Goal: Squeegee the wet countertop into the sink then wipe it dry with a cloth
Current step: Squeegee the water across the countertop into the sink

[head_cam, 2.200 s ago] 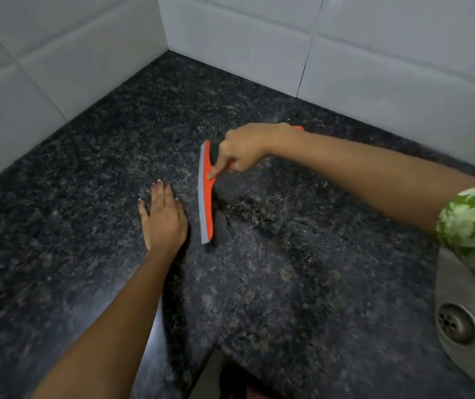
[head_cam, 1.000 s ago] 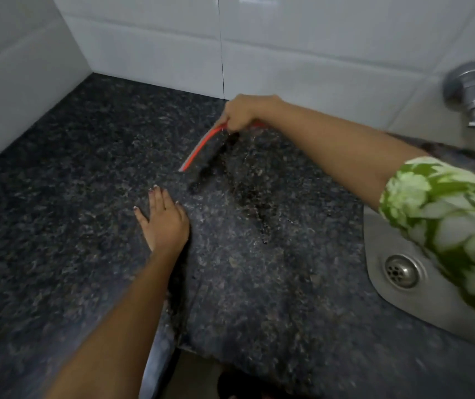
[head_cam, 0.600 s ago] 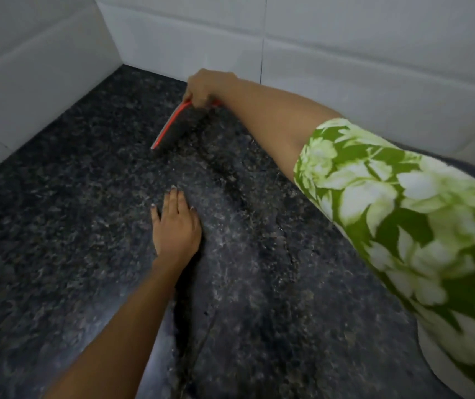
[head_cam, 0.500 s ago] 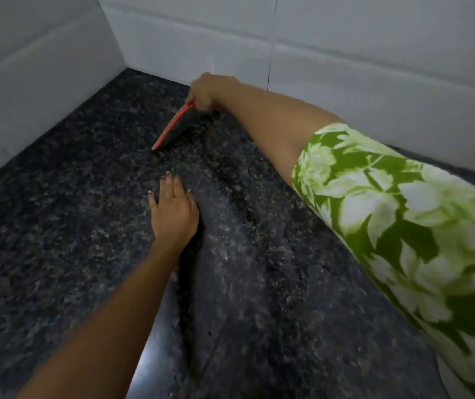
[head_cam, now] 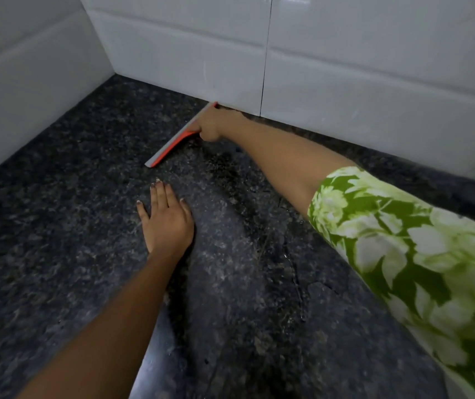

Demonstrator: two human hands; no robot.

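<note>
An orange squeegee [head_cam: 170, 147] with a grey rubber blade rests edge-down on the dark speckled granite countertop [head_cam: 57, 226]. Its far end touches the base of the back wall. My right hand [head_cam: 211, 125] grips it near the far end, arm stretched out in a green flowered sleeve. My left hand [head_cam: 165, 218] lies flat, palm down, fingers together, on the counter nearer to me. A darker wet streak [head_cam: 247, 208] runs back from the blade toward the right. The sink and a cloth are out of view.
White tiled walls [head_cam: 345, 67] meet in a corner at the back left and close off the counter on two sides. The counter's front edge [head_cam: 147, 367] shows as a shiny strip below my left forearm.
My right hand has carried the squeegee from mid-counter back to the base of the rear wall. My left hand has stayed flat in place. The view turned left, so sink and tap left the frame.
</note>
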